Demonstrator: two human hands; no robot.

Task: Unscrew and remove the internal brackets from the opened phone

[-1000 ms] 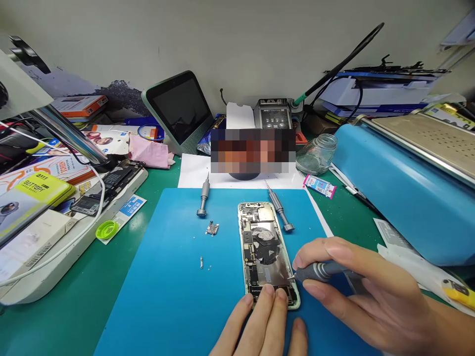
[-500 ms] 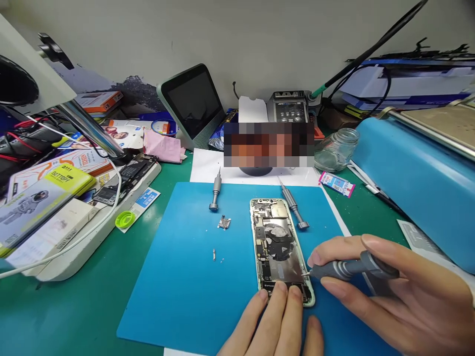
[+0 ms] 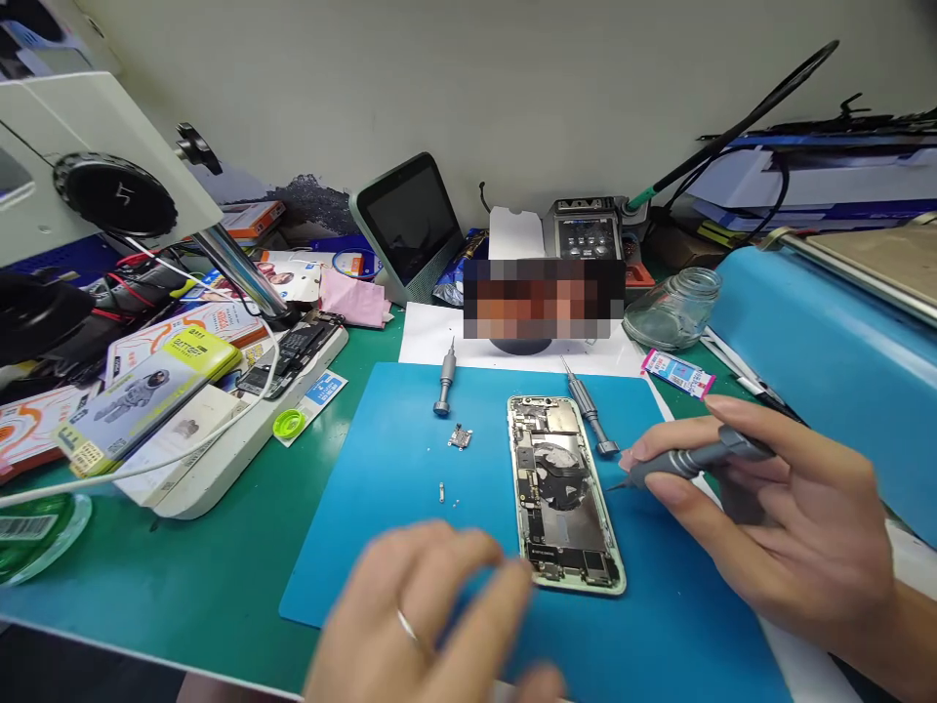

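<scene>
Silver ring [image 3: 408,628] on left hand [image 3: 399,605], bare right wrist [image 3: 891,613]

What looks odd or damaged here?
The phone lies uncovered on the blue mat; the black patch inside it looks ragged. Beside the tilted screen, the wall is dark and rough, unlike its plain surface above.

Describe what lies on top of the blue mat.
On the blue mat lie an opened phone, two screwdrivers and several small loose parts. The left hand blocks some of the near mat; anything beneath it cannot be seen.
</scene>
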